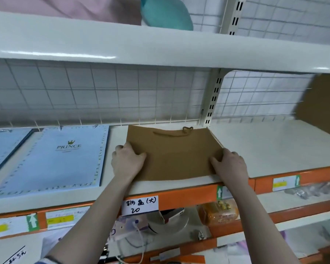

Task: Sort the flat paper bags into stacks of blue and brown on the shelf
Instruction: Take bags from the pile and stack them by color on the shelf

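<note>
Brown bag [176,153]: lying flat on the shelf [274,149], its rope handle at the back edge near the wire grid, its front edge near the shelf lip.
Handling: looking light and thin, stiff enough across the flat face to slide as one sheet, likely bending if lifted by one corner; the paper probably creasing under a hard pinch.
Where to hold: the two side edges, about midway, are looking like the safest places, keeping the sheet level.
Left hand [127,161]: resting on the bag's left edge, thumb lying over the top face, fingers curling round the side; seemingly gripping it.
Right hand [230,163]: taking the right edge the same way, thumb on top, fingers wrapping the side.
Blue bag [53,159]: lying flat just beside the brown one on the left, printed PRINCE, with another blue one [2,147] showing further left.
Price label [140,204]: hanging on the orange shelf front below the hands.
</note>
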A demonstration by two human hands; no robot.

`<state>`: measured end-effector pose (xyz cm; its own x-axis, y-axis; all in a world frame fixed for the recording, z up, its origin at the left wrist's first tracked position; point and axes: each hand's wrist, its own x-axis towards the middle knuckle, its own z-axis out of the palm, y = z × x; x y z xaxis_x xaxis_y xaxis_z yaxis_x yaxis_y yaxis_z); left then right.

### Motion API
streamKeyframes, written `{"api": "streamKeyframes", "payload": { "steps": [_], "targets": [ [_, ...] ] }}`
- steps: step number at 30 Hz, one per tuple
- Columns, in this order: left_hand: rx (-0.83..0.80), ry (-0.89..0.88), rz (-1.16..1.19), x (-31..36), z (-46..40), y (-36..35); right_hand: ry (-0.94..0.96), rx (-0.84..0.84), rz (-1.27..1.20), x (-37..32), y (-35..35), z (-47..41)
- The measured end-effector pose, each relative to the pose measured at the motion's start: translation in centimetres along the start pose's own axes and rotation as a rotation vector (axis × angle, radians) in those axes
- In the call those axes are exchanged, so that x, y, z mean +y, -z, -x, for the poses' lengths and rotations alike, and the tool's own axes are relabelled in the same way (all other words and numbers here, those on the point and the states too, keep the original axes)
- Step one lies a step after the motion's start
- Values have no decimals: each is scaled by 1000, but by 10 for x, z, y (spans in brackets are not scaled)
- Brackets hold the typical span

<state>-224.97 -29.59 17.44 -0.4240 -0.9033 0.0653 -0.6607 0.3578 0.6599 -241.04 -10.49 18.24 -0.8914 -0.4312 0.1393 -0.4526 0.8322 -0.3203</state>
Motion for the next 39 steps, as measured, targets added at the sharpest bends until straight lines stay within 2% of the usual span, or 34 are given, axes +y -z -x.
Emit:
{"api": "streamKeyframes", "payload": {
  "steps": [9,16,23,28,32,39],
  "targets": [
    [-6,-4,-256,3,-20,-18,145,-65,117,-6,-16,-37],
    [-113,-1,-471,5,-38,-32,216,-108,254,-9,-30,-57],
    [-97,11,-493,8,-35,-36,239,-128,223,-6,-37,-68],
    [89,-5,-481,19,-20,-31,258,-84,139,-5,-28,-60],
    [296,26,-463,24,5,-20,400,-17,94,-11,-18,-41],
    [424,176,-491,-19,58,18,592,-126,-52,-46,-25,3]
  ]
}}
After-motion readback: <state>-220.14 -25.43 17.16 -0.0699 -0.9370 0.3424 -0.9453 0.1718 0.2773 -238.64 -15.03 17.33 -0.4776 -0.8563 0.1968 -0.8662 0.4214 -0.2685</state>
